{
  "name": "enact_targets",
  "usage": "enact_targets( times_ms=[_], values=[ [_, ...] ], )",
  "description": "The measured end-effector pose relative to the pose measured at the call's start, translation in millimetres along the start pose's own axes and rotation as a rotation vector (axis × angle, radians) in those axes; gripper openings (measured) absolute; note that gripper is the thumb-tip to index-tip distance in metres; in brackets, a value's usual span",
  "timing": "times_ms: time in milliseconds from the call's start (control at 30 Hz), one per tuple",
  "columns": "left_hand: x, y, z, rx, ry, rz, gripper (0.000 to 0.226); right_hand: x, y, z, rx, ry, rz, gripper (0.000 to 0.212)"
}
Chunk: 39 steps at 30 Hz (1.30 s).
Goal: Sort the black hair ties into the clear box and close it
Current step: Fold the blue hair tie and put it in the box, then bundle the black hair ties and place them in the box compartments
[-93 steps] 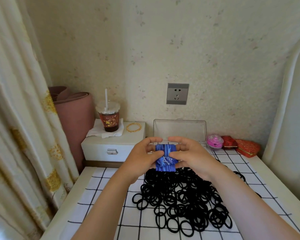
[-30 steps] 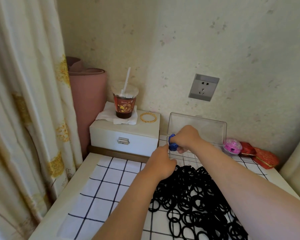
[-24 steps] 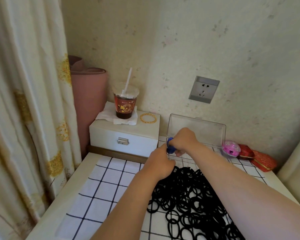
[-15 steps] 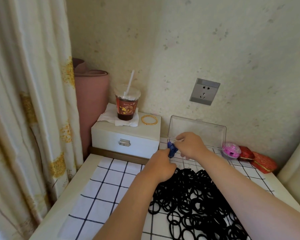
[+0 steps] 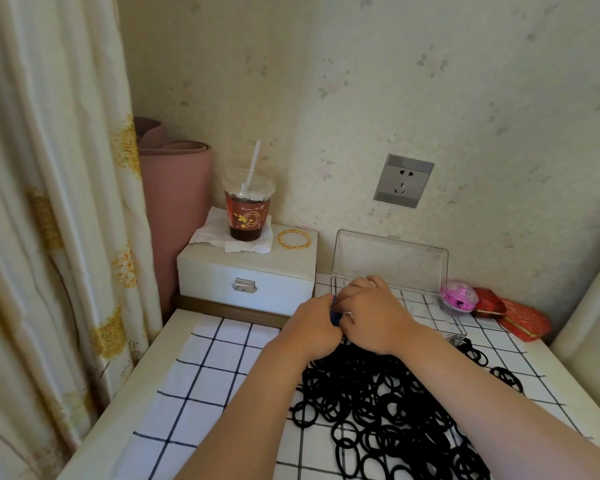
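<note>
Nothing legible from where I stand.
Left of the clear box [image 5: 388, 261], the drink cup [image 5: 248, 216] on the white drawer chest [image 5: 246, 271] wears a red sleeve with a round gold lattice emblem, gold flower marks and a thin line of small print near its top edge, all too fine to make out. Above the clear box, the grey wall socket [image 5: 403, 180] bears no marking I can read.
</note>
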<state>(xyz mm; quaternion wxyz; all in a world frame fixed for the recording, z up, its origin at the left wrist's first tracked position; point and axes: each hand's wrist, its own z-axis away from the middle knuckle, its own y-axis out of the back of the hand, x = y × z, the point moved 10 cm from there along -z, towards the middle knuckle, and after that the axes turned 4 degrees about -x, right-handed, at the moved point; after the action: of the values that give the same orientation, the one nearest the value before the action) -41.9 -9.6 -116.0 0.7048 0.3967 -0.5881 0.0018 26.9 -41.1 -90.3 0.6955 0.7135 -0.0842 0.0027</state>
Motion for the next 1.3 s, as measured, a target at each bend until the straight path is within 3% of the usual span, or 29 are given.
enact_targets(
  times_ms=[67, 367, 567, 767, 967, 1067, 1200, 1300],
  values=[
    [-2, 0, 0, -0.005, 0.003, 0.001, 0.034, -4, -4, -3, -0.026, 0.031, 0.008, 0.06],
    [-1, 2, 1, 0.003, 0.007, -0.027, 0.035, -3, 1, 1, -0.049, 0.02, -0.084, 0.035],
    [13, 15, 15, 0.097, -0.022, -0.18, 0.048, 29, 43, 36, 0.288, -0.08, -0.451, 0.036],
    [32, -1, 33, 0.035, -0.099, -0.351, 0.023, 24, 22, 82, -0.006, -0.147, -0.506, 0.035],
    [36, -21, 47, -0.141, -0.137, -0.434, 0.017, 27, 5, 92, -0.052, -0.179, -0.368, 0.036],
    [23, -38, 51, -0.278, -0.095, -0.497, 0.031, 17, -8, 90, -0.162, -0.139, -0.366, 0.046],
    [17, -41, 46, -0.231, -0.096, -0.567, 0.026, 2, -24, 86, -0.303, -0.064, -0.243, 0.054],
    [17, -36, 41, -0.193, -0.082, -0.613, 0.032, 2, -28, 81, -0.238, -0.075, -0.202, 0.048]
  ],
)
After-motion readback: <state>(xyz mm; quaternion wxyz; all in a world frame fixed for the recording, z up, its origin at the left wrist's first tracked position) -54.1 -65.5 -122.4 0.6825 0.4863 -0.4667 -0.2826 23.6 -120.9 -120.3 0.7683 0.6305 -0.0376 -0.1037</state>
